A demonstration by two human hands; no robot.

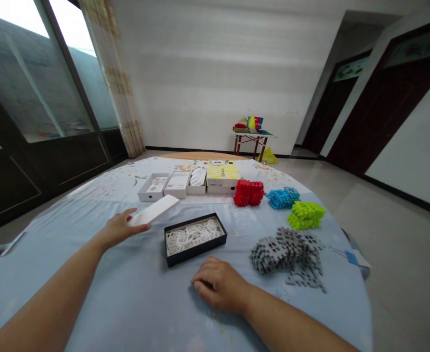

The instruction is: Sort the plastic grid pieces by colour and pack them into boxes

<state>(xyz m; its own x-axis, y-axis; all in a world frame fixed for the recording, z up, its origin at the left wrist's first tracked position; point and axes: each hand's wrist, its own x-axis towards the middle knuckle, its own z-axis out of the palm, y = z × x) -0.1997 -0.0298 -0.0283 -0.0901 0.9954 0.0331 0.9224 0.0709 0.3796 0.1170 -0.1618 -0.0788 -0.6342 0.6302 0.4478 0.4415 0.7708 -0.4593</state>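
Your left hand (pixel 118 227) holds one end of a flat white lid (pixel 154 210), thumb on top, its grip clamped on the lid and lifting it just above the bench (pixel 90 210), left of the black box (pixel 195 239). That box lies open near the middle, filled with white pieces. Your right hand (pixel 220 288) rests on the bench just in front of the box, fingers curled together, holding nothing. Grey pieces (pixel 288 254) are piled to its right; red (pixel 249 192), blue (pixel 283 197) and green (pixel 306 215) stacks sit farther back.
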